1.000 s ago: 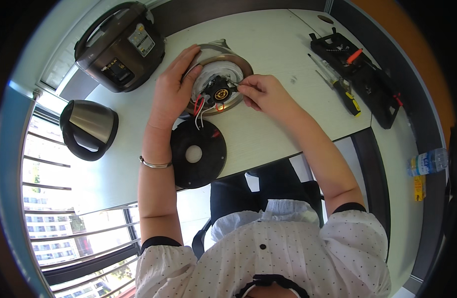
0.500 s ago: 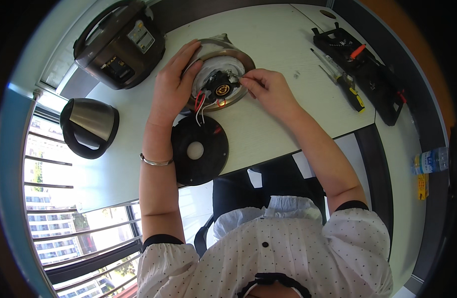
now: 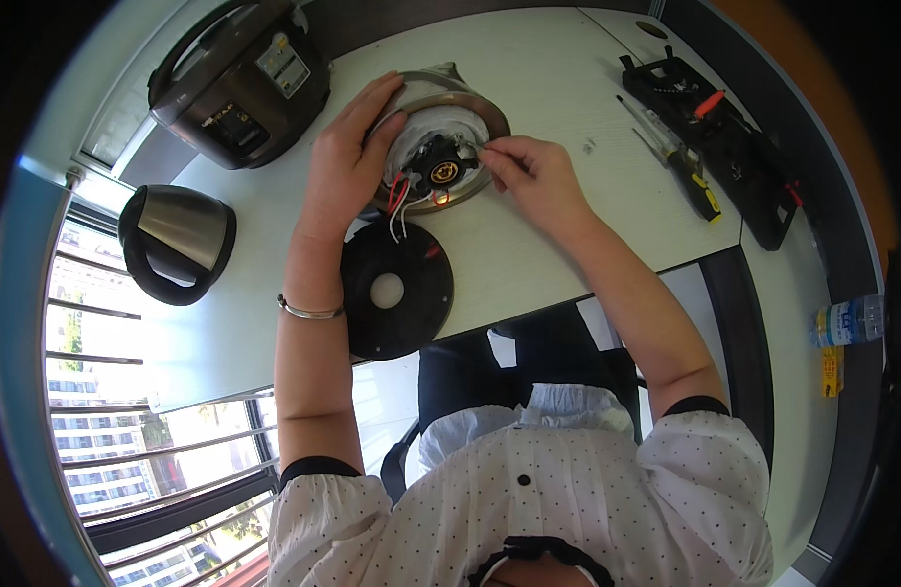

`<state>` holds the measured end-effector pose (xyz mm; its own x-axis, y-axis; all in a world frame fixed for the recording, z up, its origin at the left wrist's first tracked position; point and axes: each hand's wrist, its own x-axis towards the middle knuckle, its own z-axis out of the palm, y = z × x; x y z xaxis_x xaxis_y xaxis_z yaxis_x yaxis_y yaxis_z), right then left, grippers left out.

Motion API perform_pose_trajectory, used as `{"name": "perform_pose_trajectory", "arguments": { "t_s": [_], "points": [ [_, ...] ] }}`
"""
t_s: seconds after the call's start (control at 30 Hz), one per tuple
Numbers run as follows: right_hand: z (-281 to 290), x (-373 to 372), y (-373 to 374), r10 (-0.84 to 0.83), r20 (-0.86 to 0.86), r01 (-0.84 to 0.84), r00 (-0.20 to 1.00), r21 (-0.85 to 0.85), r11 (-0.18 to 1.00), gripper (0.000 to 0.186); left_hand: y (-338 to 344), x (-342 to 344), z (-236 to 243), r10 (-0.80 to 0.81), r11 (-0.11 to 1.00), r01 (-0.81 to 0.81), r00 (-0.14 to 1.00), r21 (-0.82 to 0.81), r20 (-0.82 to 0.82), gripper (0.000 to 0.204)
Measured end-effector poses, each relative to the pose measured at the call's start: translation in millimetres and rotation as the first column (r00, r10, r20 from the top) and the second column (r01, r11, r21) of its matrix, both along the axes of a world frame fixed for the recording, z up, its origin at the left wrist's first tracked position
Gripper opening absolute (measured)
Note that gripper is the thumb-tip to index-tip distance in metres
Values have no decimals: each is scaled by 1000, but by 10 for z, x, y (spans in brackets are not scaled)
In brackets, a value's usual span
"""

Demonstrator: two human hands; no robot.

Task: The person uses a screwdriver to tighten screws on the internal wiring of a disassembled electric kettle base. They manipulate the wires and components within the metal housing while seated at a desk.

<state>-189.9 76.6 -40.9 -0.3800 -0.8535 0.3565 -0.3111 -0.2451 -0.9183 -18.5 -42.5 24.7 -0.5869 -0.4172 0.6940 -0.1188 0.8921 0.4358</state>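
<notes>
An upturned metal kettle lies on the table with its underside open. At the middle of that underside sits a round black thermostat connector, with red and white wires hanging from its near side. My left hand is curved round the kettle's left side, steadying it. At the connector's right edge, my right hand pinches with thumb and forefinger; what is between the fingertips is too small to make out. Just nearer to me lies the round black base cover with a hole in its middle, beside my left forearm.
A second kettle and a brown rice cooker stand on the left. To the right are screwdrivers and a black tool case. A water bottle and a yellow box are at the far right.
The whole view has shifted very slightly. Both hands keep nearly the same places on the kettle and at the connector.
</notes>
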Motion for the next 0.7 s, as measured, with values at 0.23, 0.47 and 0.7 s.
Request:
{"name": "perform_pose_trajectory", "arguments": {
  "t_s": [0.23,0.47,0.7],
  "points": [
    [-52,45,-36,-18,60,21,998,-53,998,16,-11,-7,0,0,1000,0,1000,1,2,32],
    [-16,89,-15,-237,-390,105,890,-330,938,9,-7,-15,12,2,1000,-2,1000,-6,-2,32],
    [140,220,-50,-419,-548,128,724,-490,862,9,41,-81,-4,-16,1000,16,1000,3,-14,31]
  ]
}}
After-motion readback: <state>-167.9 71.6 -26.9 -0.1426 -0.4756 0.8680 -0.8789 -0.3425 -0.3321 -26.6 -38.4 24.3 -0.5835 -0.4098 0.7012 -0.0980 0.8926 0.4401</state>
